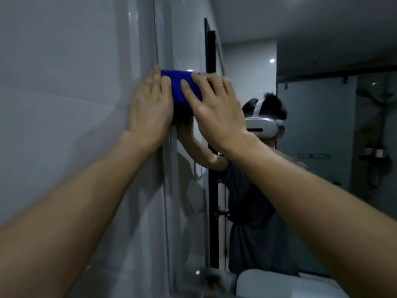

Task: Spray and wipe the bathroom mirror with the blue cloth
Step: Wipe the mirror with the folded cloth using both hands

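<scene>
The blue cloth [179, 91] is pressed flat against the bathroom mirror [300, 136] close to the mirror's left edge. My left hand [150, 108] lies on the cloth's left side with straight fingers, partly over the mirror's edge and the wall tile. My right hand [212, 108] presses the cloth's right side, fingers straight and spread. The mirror reflects both arms and a person wearing a white headset. No spray bottle is in view.
A glossy grey tiled wall [64, 104] fills the left. A white basin or fixture edge [279, 284] shows at the bottom. The mirror reflects a black door frame [211, 52], a glass shower screen and ceiling lights.
</scene>
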A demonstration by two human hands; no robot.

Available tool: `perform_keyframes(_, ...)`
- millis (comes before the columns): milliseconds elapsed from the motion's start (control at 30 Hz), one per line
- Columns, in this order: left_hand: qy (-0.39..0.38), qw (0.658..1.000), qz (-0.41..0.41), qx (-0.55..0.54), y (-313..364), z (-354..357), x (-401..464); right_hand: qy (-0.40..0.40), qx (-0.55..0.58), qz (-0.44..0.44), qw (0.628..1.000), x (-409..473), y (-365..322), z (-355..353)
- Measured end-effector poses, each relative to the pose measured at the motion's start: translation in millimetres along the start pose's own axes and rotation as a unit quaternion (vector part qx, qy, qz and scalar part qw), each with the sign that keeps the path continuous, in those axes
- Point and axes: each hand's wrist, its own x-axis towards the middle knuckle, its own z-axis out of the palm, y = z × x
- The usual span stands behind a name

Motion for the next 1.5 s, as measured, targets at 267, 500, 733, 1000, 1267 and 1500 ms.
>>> perform_keyframes(267,-0.069,0.995,-0.031,-0.064,19.3,18.2,-111.8,0.041,-0.011,-0.034,0.999,-103.8,-45.3,33.4)
perform_keyframes(500,-0.115,0.992,-0.035,-0.035,28.0,22.3,-186.8,0.051,0.045,-0.04,0.997,-180.7,-82.5,57.3)
perform_keyframes(733,-0.189,0.981,-0.016,-0.038,36.8,30.8,-265.8,0.054,0.089,-0.071,0.992,-257.3,-112.0,78.7)
perform_keyframes(1000,-0.299,0.953,-0.035,-0.025,49.2,58.9,-340.6,-0.029,0.109,-0.072,0.991,-327.8,-151.6,91.3)
perform_keyframes(1267,-0.332,0.943,-0.026,-0.02,53.1,55.4,-336.5,-0.079,0.138,-0.113,0.981,-314.8,-139.9,81.8)
perform_keyframes(1500,-0.226,0.974,-0.001,-0.004,41.2,30.4,-231.3,0.006,0.091,-0.103,0.99,-224.4,-92.7,59.9)
